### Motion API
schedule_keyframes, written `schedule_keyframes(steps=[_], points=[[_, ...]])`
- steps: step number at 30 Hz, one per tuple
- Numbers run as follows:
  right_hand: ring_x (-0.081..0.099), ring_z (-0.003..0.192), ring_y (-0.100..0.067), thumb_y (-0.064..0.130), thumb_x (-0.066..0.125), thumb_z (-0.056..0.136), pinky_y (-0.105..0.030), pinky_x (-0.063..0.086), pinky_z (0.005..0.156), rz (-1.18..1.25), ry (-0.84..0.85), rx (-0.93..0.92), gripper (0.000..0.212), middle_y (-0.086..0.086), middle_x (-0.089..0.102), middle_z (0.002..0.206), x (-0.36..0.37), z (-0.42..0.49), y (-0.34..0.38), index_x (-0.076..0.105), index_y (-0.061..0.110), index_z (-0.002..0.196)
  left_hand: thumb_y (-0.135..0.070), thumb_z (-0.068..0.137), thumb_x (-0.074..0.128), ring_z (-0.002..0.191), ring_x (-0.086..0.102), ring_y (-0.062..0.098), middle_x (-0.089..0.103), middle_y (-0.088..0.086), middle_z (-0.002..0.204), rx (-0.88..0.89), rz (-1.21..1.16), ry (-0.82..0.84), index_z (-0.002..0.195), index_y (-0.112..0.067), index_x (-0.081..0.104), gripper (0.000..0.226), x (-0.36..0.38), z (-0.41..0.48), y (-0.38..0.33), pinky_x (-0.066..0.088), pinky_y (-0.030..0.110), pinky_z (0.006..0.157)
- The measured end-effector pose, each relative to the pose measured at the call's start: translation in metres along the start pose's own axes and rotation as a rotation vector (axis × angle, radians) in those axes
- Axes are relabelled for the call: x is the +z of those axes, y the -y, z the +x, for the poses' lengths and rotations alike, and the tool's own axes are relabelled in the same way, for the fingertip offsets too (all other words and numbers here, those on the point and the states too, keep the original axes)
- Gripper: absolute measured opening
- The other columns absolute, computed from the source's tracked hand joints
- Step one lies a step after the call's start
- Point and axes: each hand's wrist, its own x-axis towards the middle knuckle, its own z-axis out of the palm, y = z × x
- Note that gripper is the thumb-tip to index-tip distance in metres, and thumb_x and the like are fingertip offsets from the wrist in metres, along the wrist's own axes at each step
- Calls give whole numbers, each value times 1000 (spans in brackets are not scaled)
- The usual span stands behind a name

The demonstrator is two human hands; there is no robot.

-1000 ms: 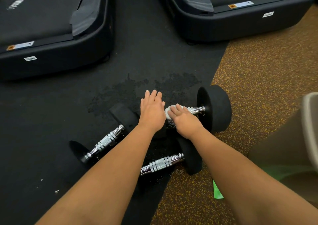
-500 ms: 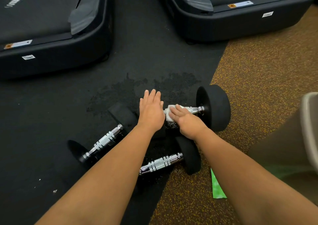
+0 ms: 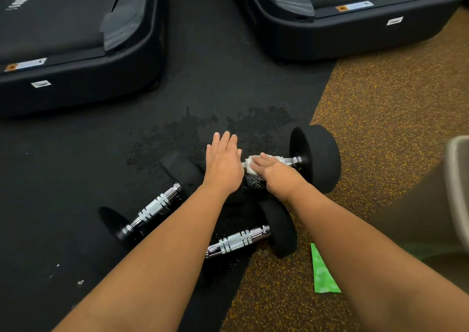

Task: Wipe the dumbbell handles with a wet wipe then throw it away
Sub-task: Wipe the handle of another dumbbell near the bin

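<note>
Far dumbbell (image 3: pixel 317 156): it lies on the black mat (image 3: pixel 208 83), with one big round end next to the brown floor (image 3: pixel 380 108).
Handle (image 3: pixel 289 160): a shiny metal bar with bumpy bands, and only the right part shows.
Wet wipe (image 3: pixel 250 165): white and bunched up on that handle, toward its left end, under the fingers of the right hand.
Right hand (image 3: pixel 276 174): its fingers are close together and quite straight, and they press the wipe down on the handle (the thumb is hidden, so I cannot tell if it hooks under).
Left hand (image 3: pixel 223 164): flat, with straight fingers side by side. It rests on the other end of that dumbbell, I think to stop it rolling.
Other handles: one on the left (image 3: pixel 154 207) and one nearer the person (image 3: pixel 236 241), both bare.
How it will feel: the dumbbell is heavy and hard, and its round ends can roll. The wipe is soft, wet and light, and it may snag on the bumpy bands or slide off.
Where to hold: press down on a black end, and wrap the wipe round the handle.
Nearby: a green packet (image 3: pixel 323 273) lies on the brown floor. The blurry grey rim (image 3: pixel 456 184) at the right edge may be a bin.
</note>
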Motion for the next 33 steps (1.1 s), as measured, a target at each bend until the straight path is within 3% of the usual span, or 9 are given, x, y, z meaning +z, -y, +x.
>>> schedule_keyframes(steps=[6, 11, 14, 20, 25, 28, 30, 33], points=[[46, 120, -29, 8, 50, 87, -38, 35, 106, -11, -4, 188, 38, -10, 55, 123, 0, 25, 18, 49, 6, 125, -22, 103, 27, 147, 1, 25, 15, 4, 158, 2, 4, -12, 148, -11, 22, 47, 2, 1, -1, 8, 44, 119], [34, 134, -30, 8, 53, 87, -40, 27, 114, 7, -7, 70, 57, -8, 44, 139, 8, 23, 17, 35, 8, 142, -23, 103, 26, 148, 1, 24, 14, 4, 158, -1, -7, -17, 148, -12, 21, 47, 2, 0, 0, 6, 43, 119], [28, 139, -30, 1, 50, 87, -39, 24, 116, 67, -31, 93, 59, -7, 40, 144, 12, 16, 6, 35, 10, 143, -23, 103, 25, 148, 1, 24, 14, 4, 158, 2, -3, -25, 148, -12, 21, 47, 2, -1, 1, 7, 43, 119], [49, 118, -27, 8, 56, 85, -38, 37, 104, 3, -24, 203, 43, -9, 57, 122, 0, 31, 18, 49, 10, 127, -23, 103, 26, 147, 3, 24, 16, 5, 158, 11, -13, -37, 148, -11, 23, 47, 4, 0, 0, 7, 43, 120], [34, 134, -28, 3, 53, 85, -38, 25, 115, 49, -44, 35, 59, -8, 44, 141, 7, 22, 13, 37, 8, 142, -25, 103, 25, 148, 3, 23, 17, 4, 158, 5, -13, -61, 148, -12, 23, 47, 5, -2, 2, 6, 41, 120], [34, 135, -29, -4, 49, 83, -33, 20, 117, 105, -105, 19, 59, -8, 45, 141, 12, 13, 1, 40, 7, 140, -25, 103, 25, 147, 5, 23, 18, 4, 158, 13, -9, -74, 148, -12, 24, 47, 5, -3, 3, 7, 42, 119], [41, 129, -29, -4, 48, 85, -31, 24, 114, 129, -144, 93, 54, -11, 50, 136, 10, 14, 0, 44, 7, 137, -24, 103, 25, 147, 6, 24, 19, 4, 157, 18, -5, -78, 147, -11, 25, 47, 6, -3, 2, 9, 42, 119], [51, 114, -27, 3, 52, 87, -33, 40, 98, 59, -102, 219, 38, -10, 58, 122, -1, 23, 10, 53, 7, 125, -24, 102, 27, 147, 7, 25, 20, 5, 157, 18, -9, -81, 147, -11, 25, 46, 6, -2, 1, 9, 43, 119]])
